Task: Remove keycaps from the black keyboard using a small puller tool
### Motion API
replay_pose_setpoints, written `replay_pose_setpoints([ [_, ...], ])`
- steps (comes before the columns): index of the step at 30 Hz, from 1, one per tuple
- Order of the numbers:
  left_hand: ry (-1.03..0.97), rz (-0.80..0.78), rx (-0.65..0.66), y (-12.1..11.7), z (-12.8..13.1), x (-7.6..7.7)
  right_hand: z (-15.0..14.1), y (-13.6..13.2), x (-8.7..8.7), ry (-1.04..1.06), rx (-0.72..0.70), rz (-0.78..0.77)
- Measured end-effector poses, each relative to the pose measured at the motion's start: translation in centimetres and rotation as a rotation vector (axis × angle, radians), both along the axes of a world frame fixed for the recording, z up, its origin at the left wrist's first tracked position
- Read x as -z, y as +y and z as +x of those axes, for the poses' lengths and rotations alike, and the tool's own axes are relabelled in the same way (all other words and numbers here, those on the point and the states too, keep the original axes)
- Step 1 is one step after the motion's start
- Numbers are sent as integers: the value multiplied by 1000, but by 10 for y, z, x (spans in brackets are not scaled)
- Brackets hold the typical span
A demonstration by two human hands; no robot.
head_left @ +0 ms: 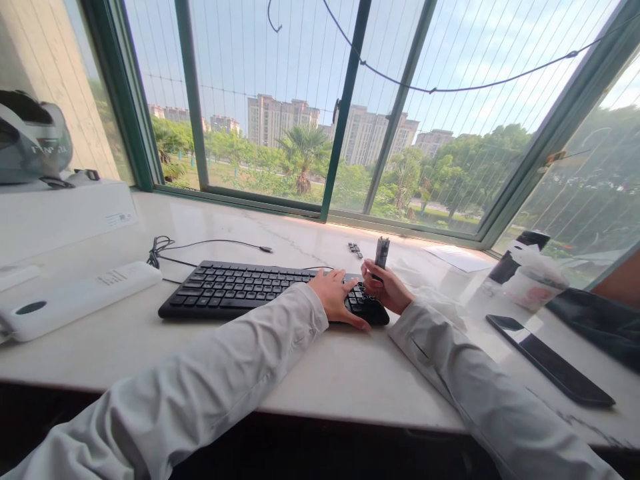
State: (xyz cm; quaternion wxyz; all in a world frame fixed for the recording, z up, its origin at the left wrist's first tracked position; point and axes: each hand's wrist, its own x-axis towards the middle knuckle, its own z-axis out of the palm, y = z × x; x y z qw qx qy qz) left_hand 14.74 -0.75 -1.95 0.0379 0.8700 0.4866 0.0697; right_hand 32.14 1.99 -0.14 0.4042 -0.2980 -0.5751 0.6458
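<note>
A black keyboard (240, 285) lies on the pale countertop. My left hand (334, 297) rests flat over its right part, fingers spread and thumb stretched toward the front edge. Over the keyboard's right end, my right hand (386, 285) is closed around a small dark grey tool (383, 252) with a notched upper end. That tool stands upright in the fist, and its exact kind is unclear. The fingers hide its lower end and some keys beneath. Just behind the keyboard lie several small black keycaps (355, 250).
A black cable (220, 241) coils behind the keyboard. At left are a white power strip-like device (85, 297) and a white box (70, 210) bearing a helmet-like object (35, 140). A phone (547, 360), plastic-wrapped cup (533, 283) and paper (457, 259) lie right. Windows stand behind.
</note>
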Motion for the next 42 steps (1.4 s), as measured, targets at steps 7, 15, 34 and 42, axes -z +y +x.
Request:
replay_pose_setpoints([
  [7,-8,9,6,-2,0,-2,-2,6,1,-45,-42,44],
  [15,-5,1,8,1,2,1,-10,1,-1,-126,-87,106],
  [34,-35,4,21,-6,2,-9,-20,3,6,-344,59,217],
  [42,-20,19,9,2,1,2,-15,7,15,-97,235,201],
])
